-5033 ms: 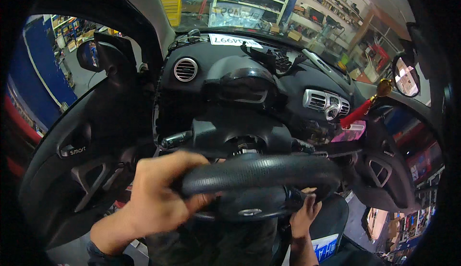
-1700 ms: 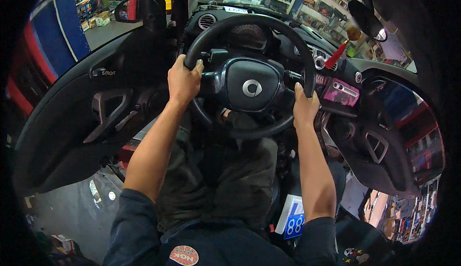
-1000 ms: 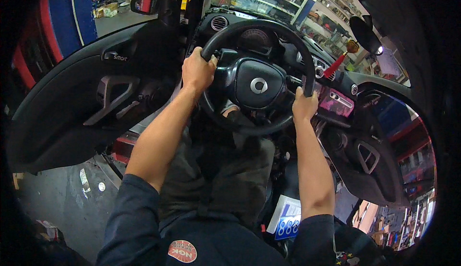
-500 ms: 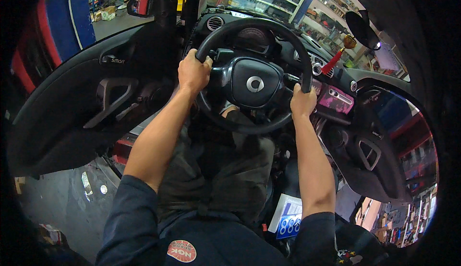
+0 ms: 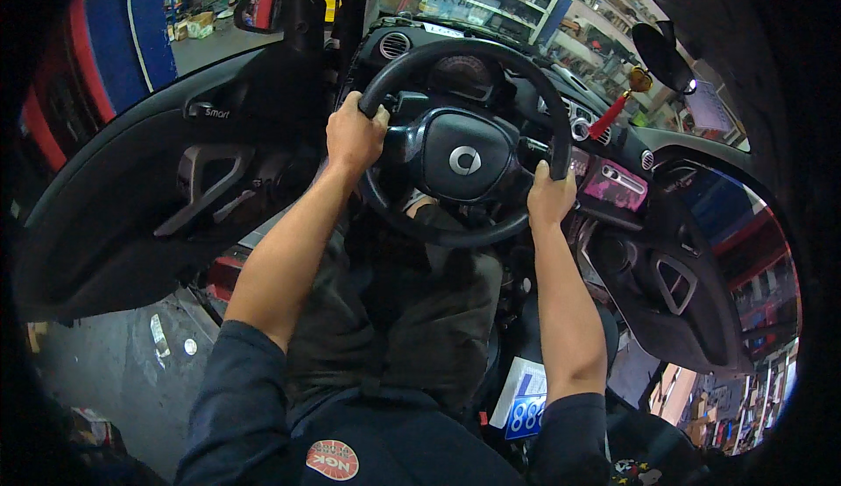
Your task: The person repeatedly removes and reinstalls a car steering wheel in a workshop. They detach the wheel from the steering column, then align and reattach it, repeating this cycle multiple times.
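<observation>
A black steering wheel (image 5: 457,238) with a round silver emblem at its hub fills the middle of the view. My left hand (image 5: 356,138) is wrapped round the rim at its upper left. On the right side of the rim, somewhat lower, my right hand (image 5: 552,197) grips it with the thumb up along the rim. Behind the wheel sits a dark instrument cluster (image 5: 462,77). Control stalks stick out on both sides of the steering column. Below the wheel are my legs in dark trousers, with part of a bare lower leg showing.
The left car door (image 5: 114,197) stands open over the grey floor. A pink-patterned radio panel (image 5: 613,185) is right of the wheel. A red tassel (image 5: 611,116) hangs near the windscreen. Papers and a blue plate (image 5: 526,413) lie beside my right arm. Workshop shelves (image 5: 491,0) stand ahead.
My right hand has slid slightly down and left with the rim, a slight clockwise turn. My left hand keeps its grip, almost unmoved.
</observation>
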Motion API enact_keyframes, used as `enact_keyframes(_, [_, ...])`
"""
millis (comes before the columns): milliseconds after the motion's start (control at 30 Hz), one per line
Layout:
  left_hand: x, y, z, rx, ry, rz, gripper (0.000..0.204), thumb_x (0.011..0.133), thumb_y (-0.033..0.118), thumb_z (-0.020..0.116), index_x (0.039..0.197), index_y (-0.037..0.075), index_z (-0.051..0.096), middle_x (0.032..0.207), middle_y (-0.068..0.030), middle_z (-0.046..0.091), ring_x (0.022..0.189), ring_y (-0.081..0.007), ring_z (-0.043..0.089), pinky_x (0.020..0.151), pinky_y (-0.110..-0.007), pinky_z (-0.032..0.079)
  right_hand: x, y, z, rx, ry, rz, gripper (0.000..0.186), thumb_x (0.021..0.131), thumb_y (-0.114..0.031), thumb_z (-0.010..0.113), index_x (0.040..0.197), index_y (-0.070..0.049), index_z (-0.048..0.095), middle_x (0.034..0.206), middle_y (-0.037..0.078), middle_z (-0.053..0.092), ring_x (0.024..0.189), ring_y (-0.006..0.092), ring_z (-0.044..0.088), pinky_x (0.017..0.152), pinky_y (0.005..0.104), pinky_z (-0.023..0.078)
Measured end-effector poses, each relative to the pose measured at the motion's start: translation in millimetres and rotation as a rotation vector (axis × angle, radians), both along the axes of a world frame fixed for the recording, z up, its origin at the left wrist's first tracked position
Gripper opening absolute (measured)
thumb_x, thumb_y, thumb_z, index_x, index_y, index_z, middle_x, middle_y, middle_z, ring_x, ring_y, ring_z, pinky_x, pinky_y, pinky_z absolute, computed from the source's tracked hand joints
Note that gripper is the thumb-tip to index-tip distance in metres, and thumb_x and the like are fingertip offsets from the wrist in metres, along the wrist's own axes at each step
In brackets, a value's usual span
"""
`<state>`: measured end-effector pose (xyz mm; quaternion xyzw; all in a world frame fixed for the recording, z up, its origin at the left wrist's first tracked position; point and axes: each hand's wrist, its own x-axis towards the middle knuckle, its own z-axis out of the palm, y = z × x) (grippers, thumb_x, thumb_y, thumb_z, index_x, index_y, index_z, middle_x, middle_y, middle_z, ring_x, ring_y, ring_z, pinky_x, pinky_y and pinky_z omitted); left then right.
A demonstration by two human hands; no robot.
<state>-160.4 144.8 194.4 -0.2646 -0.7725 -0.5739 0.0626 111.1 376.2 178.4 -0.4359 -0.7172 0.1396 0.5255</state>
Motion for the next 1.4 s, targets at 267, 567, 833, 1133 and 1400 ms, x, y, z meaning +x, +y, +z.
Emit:
enact_keyframes(267, [6,-2,1,0.028,0.01,0.027,0.029,0.097,0.027,0.077,0.109,0.003,0.069,0.099,-0.027,0.078,0.1,-0.0495,0.075,0.091,-0.055,0.058,-2,-5,-1,0.015,0.037,0.004,0.037,0.097,-0.033,0.073,0.107,0.003,0.069,0.099,0.026,0.076,0.098,0.048,0.073,0.091,0.0539,0.056])
enact_keyframes(567, [10,-4,-4,0.073,-0.065,-0.008,0.027,0.097,0.025,0.075,0.107,0.001,0.068,0.094,-0.0274,0.077,0.095,-0.0488,0.075,0.087,-0.054,0.058,-3,-2,0,0.024,0.049,0.033,0.036,0.097,-0.031,0.074,0.106,0.003,0.069,0.098,0.025,0.076,0.097,0.0471,0.073,0.09,0.0534,0.055])
enact_keyframes(833, [11,-3,-12,0.114,-0.074,-0.016,0.027,0.097,0.026,0.076,0.104,0.002,0.067,0.085,-0.0251,0.075,0.086,-0.0465,0.075,0.08,-0.052,0.057,-4,0,-2,0.039,0.105,0.08,0.034,0.099,-0.028,0.078,0.102,0.005,0.067,0.092,0.021,0.074,0.088,0.0396,0.071,0.083,0.0489,0.053])
enact_keyframes(1133, [9,-7,-7,0.187,-0.019,-0.058,0.026,0.097,0.022,0.081,0.097,0.001,0.066,0.072,-0.0158,0.071,0.067,-0.0285,0.072,0.068,-0.041,0.054,1,6,-3,-0.231,0.314,0.283,0.044,0.103,-0.031,0.078,0.129,0.004,0.071,0.112,0.007,0.073,0.101,0.0188,0.066,0.092,0.0372,0.052])
enact_keyframes(1400, [-3,-18,-22,0.276,-0.108,-0.287,0.042,0.091,0.025,0.087,0.113,-0.001,0.063,0.084,-0.0174,0.075,0.077,-0.0252,0.075,0.073,-0.039,0.057,27,9,0,-0.352,0.087,0.243,0.031,0.11,-0.03,0.069,0.118,-0.001,0.069,0.103,0.004,0.065,0.098,0.0151,0.063,0.087,0.0349,0.052])
